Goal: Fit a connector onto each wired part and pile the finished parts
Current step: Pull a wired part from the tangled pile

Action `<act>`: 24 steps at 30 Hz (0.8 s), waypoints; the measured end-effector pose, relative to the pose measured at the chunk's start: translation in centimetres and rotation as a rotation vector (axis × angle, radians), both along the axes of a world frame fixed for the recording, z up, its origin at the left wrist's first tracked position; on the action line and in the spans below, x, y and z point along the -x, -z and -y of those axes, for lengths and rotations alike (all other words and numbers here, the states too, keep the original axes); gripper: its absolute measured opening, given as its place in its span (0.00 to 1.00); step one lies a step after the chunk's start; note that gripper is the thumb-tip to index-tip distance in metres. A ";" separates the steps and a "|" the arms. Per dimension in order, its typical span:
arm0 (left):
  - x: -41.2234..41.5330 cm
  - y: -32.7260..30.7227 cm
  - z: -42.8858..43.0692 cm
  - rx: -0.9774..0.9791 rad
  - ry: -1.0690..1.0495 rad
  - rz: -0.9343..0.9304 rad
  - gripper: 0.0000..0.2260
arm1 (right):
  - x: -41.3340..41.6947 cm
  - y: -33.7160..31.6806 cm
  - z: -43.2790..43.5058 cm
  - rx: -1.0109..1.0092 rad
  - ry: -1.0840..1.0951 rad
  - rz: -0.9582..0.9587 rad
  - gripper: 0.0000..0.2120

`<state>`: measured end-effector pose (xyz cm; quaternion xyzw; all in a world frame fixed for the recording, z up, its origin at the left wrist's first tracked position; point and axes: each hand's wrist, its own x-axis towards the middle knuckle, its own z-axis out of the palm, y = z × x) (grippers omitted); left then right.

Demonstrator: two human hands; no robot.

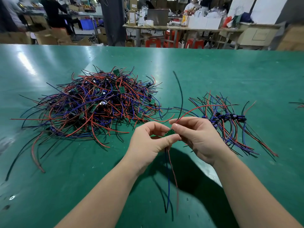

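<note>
A small green circuit board [169, 133] with wires sits between my two hands above the green table. My left hand [151, 142] pinches the board from the left, and blue and red wires hang down from under it. My right hand [195, 137] pinches the board's right side, with a red wire [197, 108] and a black wire [181, 94] rising from its fingers. A big heap of wired boards [98, 102] lies to the left. A smaller pile of parts with dark blue connectors [228, 119] lies to the right.
The green table [230, 71] stretches far ahead. A few loose wires [297, 104] lie at the right edge. Beyond the table are cluttered workbenches, boxes, red stools and people.
</note>
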<state>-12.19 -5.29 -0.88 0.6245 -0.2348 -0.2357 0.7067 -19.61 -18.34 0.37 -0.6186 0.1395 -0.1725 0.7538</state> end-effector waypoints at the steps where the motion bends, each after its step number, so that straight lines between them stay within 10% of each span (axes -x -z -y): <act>1: 0.0 0.0 0.0 -0.007 0.005 0.007 0.19 | 0.0 0.0 -0.1 0.005 0.021 0.000 0.07; 24: 0.2 0.2 0.1 -0.066 0.194 -0.175 0.02 | 0.0 0.2 0.8 -0.002 0.142 -0.126 0.05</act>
